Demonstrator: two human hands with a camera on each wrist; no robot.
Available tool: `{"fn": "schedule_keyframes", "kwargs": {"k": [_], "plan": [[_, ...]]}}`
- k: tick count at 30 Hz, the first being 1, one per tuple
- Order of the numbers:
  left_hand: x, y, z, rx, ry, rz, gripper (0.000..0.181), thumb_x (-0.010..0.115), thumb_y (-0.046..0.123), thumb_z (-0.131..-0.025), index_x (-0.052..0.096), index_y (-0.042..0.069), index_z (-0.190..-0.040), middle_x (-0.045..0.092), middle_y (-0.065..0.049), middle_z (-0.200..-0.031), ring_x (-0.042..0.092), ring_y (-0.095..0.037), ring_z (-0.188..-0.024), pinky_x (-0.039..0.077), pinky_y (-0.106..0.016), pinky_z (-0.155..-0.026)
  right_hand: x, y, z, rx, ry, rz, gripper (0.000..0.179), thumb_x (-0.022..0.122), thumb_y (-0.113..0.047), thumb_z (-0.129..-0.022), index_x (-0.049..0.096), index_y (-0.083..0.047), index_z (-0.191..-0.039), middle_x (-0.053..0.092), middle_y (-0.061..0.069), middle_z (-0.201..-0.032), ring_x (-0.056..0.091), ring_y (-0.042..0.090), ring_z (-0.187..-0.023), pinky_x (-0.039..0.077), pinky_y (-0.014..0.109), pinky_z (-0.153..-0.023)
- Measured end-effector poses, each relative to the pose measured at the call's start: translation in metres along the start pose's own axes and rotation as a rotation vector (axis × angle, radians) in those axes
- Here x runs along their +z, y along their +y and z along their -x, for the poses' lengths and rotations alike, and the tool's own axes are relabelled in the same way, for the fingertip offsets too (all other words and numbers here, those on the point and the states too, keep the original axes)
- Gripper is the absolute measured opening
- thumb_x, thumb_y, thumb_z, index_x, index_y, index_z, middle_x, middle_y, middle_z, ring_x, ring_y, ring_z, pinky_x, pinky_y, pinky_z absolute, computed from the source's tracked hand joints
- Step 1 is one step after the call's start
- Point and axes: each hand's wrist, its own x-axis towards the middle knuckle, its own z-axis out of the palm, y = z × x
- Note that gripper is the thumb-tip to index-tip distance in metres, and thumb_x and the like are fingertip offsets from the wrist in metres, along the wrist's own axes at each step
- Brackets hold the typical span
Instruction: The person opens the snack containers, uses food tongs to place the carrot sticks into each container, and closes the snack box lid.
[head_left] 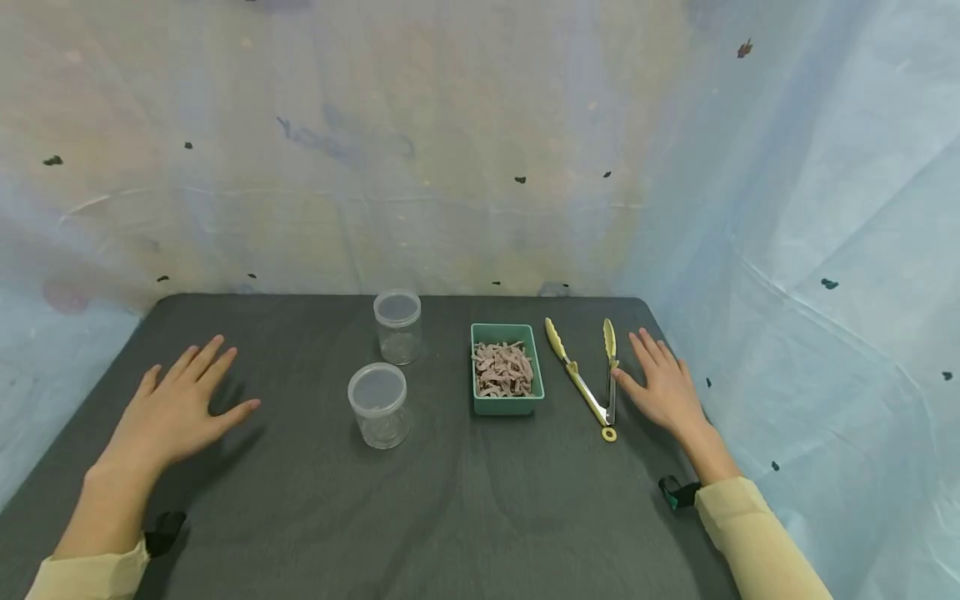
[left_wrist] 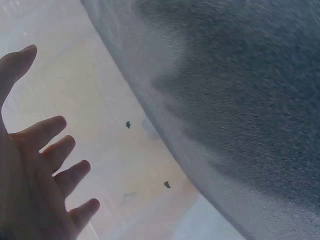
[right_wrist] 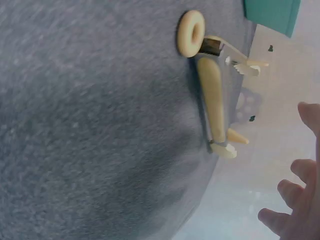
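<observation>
Tongs (head_left: 584, 387) beside tray (head_left: 504, 407) of strips (head_left: 502, 371), perhaps meat; jars (head_left: 380, 408) lidded; left hand (head_left: 174, 410), right hand (head_left: 666, 389) splayed.

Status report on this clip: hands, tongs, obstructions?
Left hand, right hand: open, empty. Tongs spread on table, unheld. Nothing seen between right hand and tongs.

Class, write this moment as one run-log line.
left hand: empty | right hand: empty, near spread tongs | green container: holds strips | near jar, far jar: upright
</observation>
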Motion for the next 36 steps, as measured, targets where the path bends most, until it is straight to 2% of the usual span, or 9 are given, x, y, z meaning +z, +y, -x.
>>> {"fn": "schedule_keyframes", "kwargs": {"k": [3, 7, 14, 19, 22, 25, 28, 32, 36], "plan": [[-0.005, 0.005, -0.001, 0.017, 0.049, 0.007, 0.1, 0.061, 0.064, -0.098, 0.022, 0.0, -0.165, 0.012, -0.024, -0.171, 0.019, -0.055, -0.15, 0.01, -0.077, -0.113, -0.004, -0.007, -0.001, -0.017, 0.059, -0.018, 0.08, 0.052, -0.052, -0.107, 0.021, -0.01, -0.167, 0.018, 0.019, -0.171, 0.019, 0.051, -0.153, 0.014, 0.073, -0.117], [-0.013, 0.015, -0.003, 0.044, 0.136, 0.029, 0.089, 0.065, 0.055, -0.099, 0.033, -0.002, -0.16, 0.021, -0.022, -0.17, 0.031, -0.052, -0.145, 0.018, -0.073, -0.114, -0.009, -0.018, -0.003, -0.041, 0.14, -0.045, 0.077, 0.057, -0.047, -0.106, 0.027, -0.008, -0.165, 0.027, 0.02, -0.168, 0.029, 0.049, -0.15, 0.023, 0.071, -0.115], [-0.027, 0.039, -0.007, 0.108, 0.285, 0.058, 0.071, 0.075, 0.035, -0.097, 0.048, -0.001, -0.152, 0.037, -0.02, -0.163, 0.047, -0.052, -0.132, 0.032, -0.069, -0.106, -0.014, -0.047, -0.007, -0.086, 0.249, -0.14, 0.07, 0.061, -0.04, -0.105, 0.035, -0.009, -0.162, 0.038, 0.021, -0.162, 0.038, 0.047, -0.146, 0.035, 0.068, -0.11], [-0.033, 0.06, -0.011, 0.205, 0.444, 0.126, 0.063, 0.079, 0.024, -0.092, 0.057, 0.001, -0.145, 0.054, -0.021, -0.146, 0.055, -0.048, -0.123, 0.044, -0.067, -0.094, -0.015, -0.074, -0.01, -0.156, 0.33, -0.211, 0.064, 0.064, -0.033, -0.104, 0.041, -0.008, -0.159, 0.045, 0.021, -0.157, 0.047, 0.044, -0.139, 0.044, 0.067, -0.101], [-0.034, 0.072, -0.017, 0.266, 0.506, 0.185, 0.058, 0.08, 0.02, -0.091, 0.06, 0.002, -0.142, 0.058, -0.021, -0.138, 0.058, -0.046, -0.119, 0.047, -0.065, -0.09, -0.015, -0.092, -0.013, -0.22, 0.361, -0.26, 0.064, 0.068, -0.026, -0.102, 0.042, -0.007, -0.157, 0.048, 0.019, -0.154, 0.053, 0.041, -0.134, 0.048, 0.065, -0.097], [-0.034, 0.084, -0.021, 0.305, 0.509, 0.256, 0.058, 0.081, 0.017, -0.09, 0.06, 0.003, -0.142, 0.06, -0.02, -0.136, 0.058, -0.044, -0.12, 0.047, -0.063, -0.091, -0.015, -0.11, -0.015, -0.274, 0.368, -0.312, 0.064, 0.07, -0.022, -0.101, 0.043, -0.007, -0.157, 0.05, 0.018, -0.152, 0.055, 0.039, -0.132, 0.048, 0.061, -0.099], [-0.033, 0.095, -0.025, 0.328, 0.478, 0.325, 0.059, 0.082, 0.014, -0.089, 0.06, 0.005, -0.143, 0.059, -0.018, -0.138, 0.057, -0.043, -0.123, 0.046, -0.062, -0.092, -0.013, -0.128, -0.016, -0.317, 0.353, -0.373, 0.063, 0.071, -0.02, -0.101, 0.044, -0.006, -0.156, 0.051, 0.017, -0.151, 0.054, 0.037, -0.133, 0.047, 0.058, -0.104], [-0.03, 0.108, -0.031, 0.366, 0.408, 0.396, 0.061, 0.081, 0.015, -0.091, 0.057, 0.009, -0.147, 0.058, -0.013, -0.142, 0.055, -0.039, -0.129, 0.046, -0.06, -0.097, -0.008, -0.149, -0.019, -0.369, 0.304, -0.441, 0.062, 0.07, -0.019, -0.101, 0.044, -0.007, -0.156, 0.051, 0.016, -0.152, 0.054, 0.034, -0.135, 0.047, 0.055, -0.107], [-0.021, 0.118, -0.037, 0.414, 0.306, 0.419, 0.064, 0.078, 0.02, -0.095, 0.051, 0.014, -0.152, 0.054, -0.009, -0.15, 0.051, -0.037, -0.136, 0.043, -0.061, -0.103, 0.002, -0.168, -0.021, -0.41, 0.232, -0.481, 0.062, 0.069, -0.019, -0.102, 0.043, -0.011, -0.157, 0.051, 0.013, -0.153, 0.054, 0.033, -0.135, 0.048, 0.056, -0.105]]}}
